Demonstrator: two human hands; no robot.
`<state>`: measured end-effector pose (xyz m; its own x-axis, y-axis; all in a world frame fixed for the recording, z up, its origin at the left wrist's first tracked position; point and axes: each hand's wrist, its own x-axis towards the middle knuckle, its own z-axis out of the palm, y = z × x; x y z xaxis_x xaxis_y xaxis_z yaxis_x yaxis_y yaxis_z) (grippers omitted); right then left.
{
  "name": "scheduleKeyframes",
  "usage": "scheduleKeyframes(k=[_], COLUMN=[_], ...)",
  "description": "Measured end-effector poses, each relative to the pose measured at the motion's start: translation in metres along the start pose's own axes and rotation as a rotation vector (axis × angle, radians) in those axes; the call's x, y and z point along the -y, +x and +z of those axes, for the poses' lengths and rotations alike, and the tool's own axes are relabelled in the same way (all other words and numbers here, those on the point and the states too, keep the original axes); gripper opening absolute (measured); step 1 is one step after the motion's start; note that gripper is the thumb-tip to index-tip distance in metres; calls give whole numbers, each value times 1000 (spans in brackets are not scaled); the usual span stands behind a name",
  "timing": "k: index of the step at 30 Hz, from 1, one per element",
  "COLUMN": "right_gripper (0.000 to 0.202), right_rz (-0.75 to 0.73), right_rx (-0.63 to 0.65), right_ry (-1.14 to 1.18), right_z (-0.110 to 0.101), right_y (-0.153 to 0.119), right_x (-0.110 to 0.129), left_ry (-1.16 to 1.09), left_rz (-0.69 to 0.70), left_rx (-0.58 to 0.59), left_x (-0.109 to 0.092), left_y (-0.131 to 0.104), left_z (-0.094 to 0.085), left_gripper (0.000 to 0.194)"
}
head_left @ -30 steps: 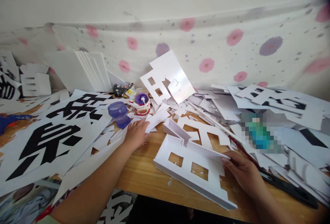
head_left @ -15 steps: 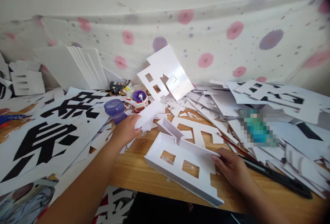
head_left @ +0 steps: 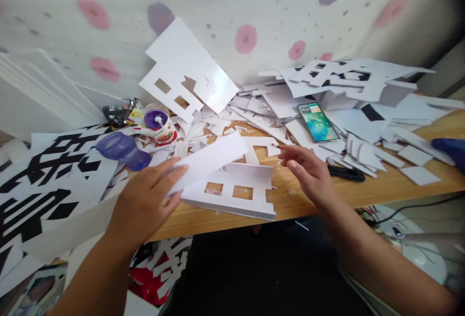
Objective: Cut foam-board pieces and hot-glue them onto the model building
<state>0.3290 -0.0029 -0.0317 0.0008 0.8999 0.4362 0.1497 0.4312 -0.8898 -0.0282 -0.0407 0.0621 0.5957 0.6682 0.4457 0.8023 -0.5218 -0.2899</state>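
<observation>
My left hand (head_left: 147,197) grips a plain white strip (head_left: 214,158) between thumb and fingers, tilted up over the left part of a white walled letter piece (head_left: 227,190). That piece lies on the table with two square holes showing; the strip hides some of it. My right hand (head_left: 308,168) hovers to its right, thumb and fingers apart. A thin red stick with a pointed tip (head_left: 276,146) shows just past its fingertips, the rest hidden behind the hand. Behind the walled piece lies a flat white cut-out (head_left: 250,153).
White scraps (head_left: 254,95) are heaped at the back, with a phone (head_left: 317,122) among them. A black-handled tool (head_left: 347,173) lies right. A purple cup (head_left: 123,151) and a tub with a purple lid (head_left: 160,127) stand left, near sheets with black characters (head_left: 69,161). A cut sheet (head_left: 192,69) leans against the wall.
My right hand has let go of the walled piece and moved to the red stick. My left hand has brought the white strip over the piece. The view has tilted down and right.
</observation>
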Motion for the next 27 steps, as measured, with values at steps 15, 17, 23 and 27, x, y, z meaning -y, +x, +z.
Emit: scheduleKeyframes(k=[15, 17, 23, 27], right_gripper=[23, 22, 17, 17], right_rz=[277, 284, 276, 291], right_rx=[-183, -276, -479, -542], right_ry=[377, 350, 165, 28], right_z=[-45, -70, -134, -150], right_y=[-15, -19, -37, -45], right_x=[11, 8, 11, 8], left_ry=[56, 104, -84, -251], left_rz=[106, -9, -305, -456], left_rx=[37, 91, 50, 131], left_x=[-31, -8, 25, 2], left_y=[44, 33, 11, 23], left_z=[-8, -9, 0, 3], left_gripper=[55, 50, 32, 21])
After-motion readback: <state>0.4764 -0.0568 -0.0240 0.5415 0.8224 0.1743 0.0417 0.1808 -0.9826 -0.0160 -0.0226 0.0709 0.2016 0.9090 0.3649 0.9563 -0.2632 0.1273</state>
